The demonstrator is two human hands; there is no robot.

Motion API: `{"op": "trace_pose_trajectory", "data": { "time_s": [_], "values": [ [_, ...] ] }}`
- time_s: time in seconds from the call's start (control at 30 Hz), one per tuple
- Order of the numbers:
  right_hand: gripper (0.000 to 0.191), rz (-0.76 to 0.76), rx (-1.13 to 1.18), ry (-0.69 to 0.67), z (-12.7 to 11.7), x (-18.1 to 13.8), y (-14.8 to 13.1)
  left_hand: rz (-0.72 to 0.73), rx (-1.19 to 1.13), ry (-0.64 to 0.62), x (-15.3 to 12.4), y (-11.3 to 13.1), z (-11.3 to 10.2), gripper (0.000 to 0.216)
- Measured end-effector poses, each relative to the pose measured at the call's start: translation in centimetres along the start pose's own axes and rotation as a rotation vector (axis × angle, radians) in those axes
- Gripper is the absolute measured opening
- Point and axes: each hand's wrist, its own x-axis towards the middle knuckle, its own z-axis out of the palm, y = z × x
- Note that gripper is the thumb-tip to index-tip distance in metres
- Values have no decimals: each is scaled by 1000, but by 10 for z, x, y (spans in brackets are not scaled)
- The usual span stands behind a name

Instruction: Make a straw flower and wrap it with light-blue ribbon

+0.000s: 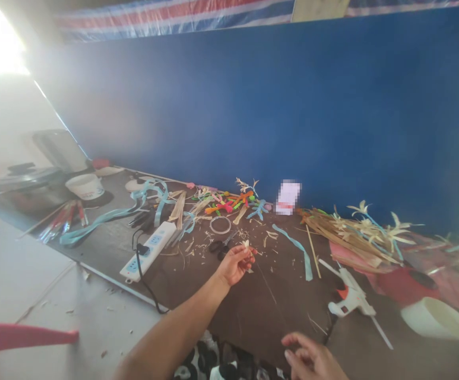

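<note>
Right hand [312, 361] low, grip loose and empty, left hand [234, 264] raised, grip pinching pale straw piece [246, 245] at fingertips

A: Where's the free room?
B: Bare table [269, 306] between the left hand [235, 264] and right hand [312, 360], littered only with scraps.
A: And what blocks?
B: Scissors [218, 247] and tape ring [220, 225] just beyond the left hand, power strip [150, 249] with its cord to the left, ribbon [298, 250] and glue gun [350, 298] to the right, straw pile [348, 235] behind.
</note>
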Motion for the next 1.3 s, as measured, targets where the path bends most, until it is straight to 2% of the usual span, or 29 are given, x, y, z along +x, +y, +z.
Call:
{"op": "trace_pose_trajectory", "data": {
  "time_s": [0.13,0.2,0.3,0.4,0.53,0.73,0.87,0.97,1.07,1.17,1.3],
  "values": [
    [27,-100,-295,230,-32,14,-31,-7,1,6,-1,1,2,17],
    [27,-165,-339,292,-42,28,-46,-13,18,2,-2,1,3,16],
    [23,-239,-238,321,-43,54,-61,-37,45,-19,-2,1,3,17],
    [20,-207,-89,317,-35,76,-68,-46,59,-47,-2,0,3,19],
    [18,-124,175,247,-26,87,-67,-37,61,-77,-2,0,3,18],
    [19,-38,762,-55,-32,81,-63,-32,89,-56,-2,2,6,18],
    [21,-13,964,-60,-45,80,-58,83,168,11,-4,3,10,21],
    [21,-2,933,-3,-54,79,-55,174,345,25,-7,8,25,21],
    [22,-7,772,43,-60,76,-58,266,546,-86,-8,22,52,18],
    [25,-49,588,79,-64,72,-68,298,707,-185,-2,38,77,12],
    [29,-69,474,102,-66,66,-79,354,859,-267,13,48,86,11]
  ]
}}
